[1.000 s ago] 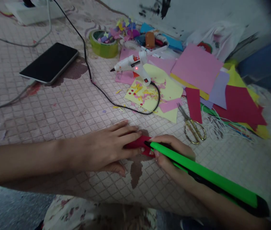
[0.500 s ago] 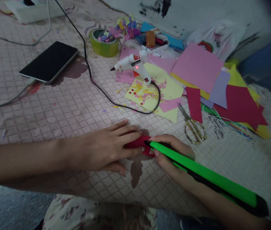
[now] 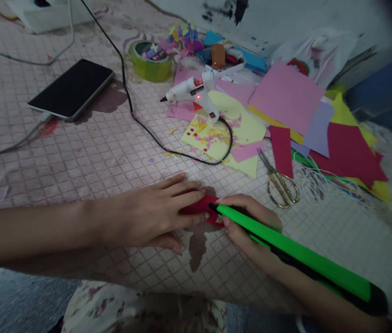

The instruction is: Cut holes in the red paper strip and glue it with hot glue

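A small red piece of craft sheet (image 3: 201, 206) lies flat on the checked tablecloth. My left hand (image 3: 150, 210) rests palm down over its left part, with fingers stretched out and their tips pressing on it. From the right, my right hand (image 3: 261, 213) is closed around a long green-and-black hair straightener (image 3: 300, 252). The straightener's dark tip is at the red piece, close to my left fingertips. Part of the red piece is hidden under my fingers. Gold-handled scissors (image 3: 279, 187) lie beyond my right hand.
A white glue gun (image 3: 192, 90) with a lit red light rests on cut sheets, its black cord (image 3: 150, 134) looping across the cloth. A phone (image 3: 73, 88) lies at left. Green tape (image 3: 150, 62) stands behind. Coloured sheets (image 3: 286, 99) and white string (image 3: 321, 182) are at right.
Almost nothing differs. Both hands, the red piece and the straightener keep their places; only the camera view has shifted very slightly.
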{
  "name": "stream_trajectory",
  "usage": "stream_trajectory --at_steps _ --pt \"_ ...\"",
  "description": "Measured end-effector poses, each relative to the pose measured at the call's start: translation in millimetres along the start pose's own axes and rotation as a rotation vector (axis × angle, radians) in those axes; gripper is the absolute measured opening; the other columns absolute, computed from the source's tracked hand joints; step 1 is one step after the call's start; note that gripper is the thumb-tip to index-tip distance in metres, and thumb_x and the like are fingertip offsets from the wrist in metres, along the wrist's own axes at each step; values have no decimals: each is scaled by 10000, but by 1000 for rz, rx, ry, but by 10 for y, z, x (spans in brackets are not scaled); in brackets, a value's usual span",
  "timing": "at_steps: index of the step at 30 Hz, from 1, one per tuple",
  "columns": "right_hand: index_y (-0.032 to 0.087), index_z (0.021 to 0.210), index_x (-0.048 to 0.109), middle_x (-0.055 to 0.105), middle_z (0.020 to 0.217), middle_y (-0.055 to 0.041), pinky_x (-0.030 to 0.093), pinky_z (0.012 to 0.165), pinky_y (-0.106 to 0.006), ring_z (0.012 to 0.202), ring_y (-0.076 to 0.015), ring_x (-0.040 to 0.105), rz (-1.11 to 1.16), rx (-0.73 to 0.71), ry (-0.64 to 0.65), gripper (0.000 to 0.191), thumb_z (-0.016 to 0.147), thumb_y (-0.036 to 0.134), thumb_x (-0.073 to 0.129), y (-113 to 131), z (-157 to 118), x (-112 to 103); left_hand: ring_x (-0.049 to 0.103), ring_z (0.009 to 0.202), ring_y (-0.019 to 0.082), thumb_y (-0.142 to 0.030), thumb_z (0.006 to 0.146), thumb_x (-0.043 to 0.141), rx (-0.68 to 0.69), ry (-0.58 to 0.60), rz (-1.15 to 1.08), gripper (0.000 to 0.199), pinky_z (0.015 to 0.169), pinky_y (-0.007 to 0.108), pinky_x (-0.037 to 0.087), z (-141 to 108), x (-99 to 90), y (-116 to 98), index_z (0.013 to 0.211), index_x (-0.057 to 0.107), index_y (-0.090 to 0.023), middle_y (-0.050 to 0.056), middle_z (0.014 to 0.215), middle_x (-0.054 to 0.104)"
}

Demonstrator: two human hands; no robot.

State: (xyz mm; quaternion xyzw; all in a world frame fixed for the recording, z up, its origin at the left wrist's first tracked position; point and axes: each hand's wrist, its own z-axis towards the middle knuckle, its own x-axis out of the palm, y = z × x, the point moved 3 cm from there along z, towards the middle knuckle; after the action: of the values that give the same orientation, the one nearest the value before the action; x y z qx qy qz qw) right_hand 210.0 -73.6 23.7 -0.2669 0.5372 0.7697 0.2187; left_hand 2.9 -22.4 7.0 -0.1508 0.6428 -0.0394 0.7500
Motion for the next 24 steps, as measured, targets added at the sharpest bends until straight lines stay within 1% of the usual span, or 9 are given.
stream_trajectory --at_steps 3,7,9,12,16,20,24 --pt "260 987 670 760 849 -4 579 619 -280 704 -167 724 11 -27 22 204 841 141 593 26 18 0 388 1455 357 -575 964 561 -2 6 -3 635 1228 579 248 2 0 4 1485 482 -220 178 1530 467" --pt "252 989 672 765 862 -14 589 637 -289 731 -177 735 -1 -36 53 213 838 126 591 33 33 3 397 1442 393 -572 962 561 21 -16 -8 649 1206 612 267 5 -2 6 1476 496 -180 211 1515 469" --pt "253 979 674 765 848 -8 586 623 -280 718 -172 732 11 -29 44 207 834 127 597 23 26 -4 397 1442 394 -559 965 565 22 -24 -14 642 1202 612 274 4 -1 9 1477 496 -179 211 1509 475" --pt "260 975 680 763 832 5 578 599 -253 671 -148 714 65 3 -2 209 831 127 608 0 4 -21 396 1445 382 -541 963 580 18 -30 -22 630 1206 604 271 0 4 13 1481 492 -193 197 1501 489" --pt "259 972 687 770 841 8 573 589 -247 679 -150 718 67 22 -13 210 823 128 615 -8 -8 -19 390 1448 383 -546 969 566 26 -41 -17 640 1207 604 267 -3 3 12 1491 476 -186 200 1525 463" --pt "254 953 685 773 834 18 577 610 -233 694 -142 731 44 10 -19 212 812 118 605 6 10 -11 381 1457 368 -562 973 549 8 -6 -5 640 1221 589 250 -3 -1 14 1497 469 -204 187 1529 465" --pt "252 936 685 774 817 20 574 607 -226 663 -131 726 24 -4 -18 202 805 120 608 20 28 -1 373 1466 358 -561 972 553 4 8 5 641 1225 579 250 -4 -4 11 1506 454 -221 177 1542 453"
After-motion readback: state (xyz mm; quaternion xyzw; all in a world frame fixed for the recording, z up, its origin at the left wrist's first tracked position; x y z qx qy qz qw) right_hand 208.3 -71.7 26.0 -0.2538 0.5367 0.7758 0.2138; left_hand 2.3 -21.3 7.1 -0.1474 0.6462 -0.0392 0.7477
